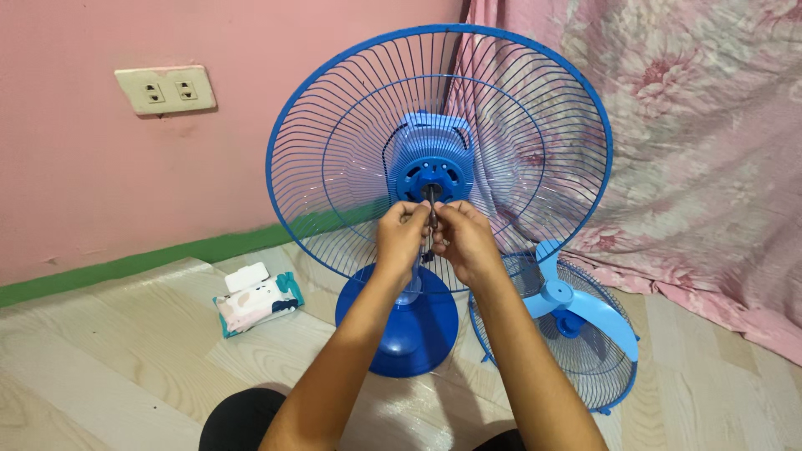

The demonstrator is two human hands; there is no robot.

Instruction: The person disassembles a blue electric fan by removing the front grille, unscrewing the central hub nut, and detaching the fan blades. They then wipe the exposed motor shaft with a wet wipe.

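Head view looks down on a person sitting on the floor, both arms stretched toward a blue fan (pixel 418 250) standing against the pink wall (pixel 100 184). The left hand (pixel 399 236) and right hand (pixel 464 240) meet at the middle of the fan, fingertips bunched together around the dark motor shaft (pixel 432 200) that sticks out from the round blue hub (pixel 434 175) just above them. Both sets of fingers look pinched shut on the shaft or on some small part on it (too small to tell which).

As for progress, I'd judge the fan is well apart already: only the back cage (pixel 334 150) is on the motor, ringing the hands on all sides. The front cage (pixel 576 351) lies flat on the floor below and to the right of the right hand, with the pale blue blade (pixel 576 305) resting on it. The blade and front cage are not on the fan now.

A pack of wipes (pixel 257 301) lies on the floor left of the left hand, and a wall socket (pixel 165 89) sits higher up on that side.
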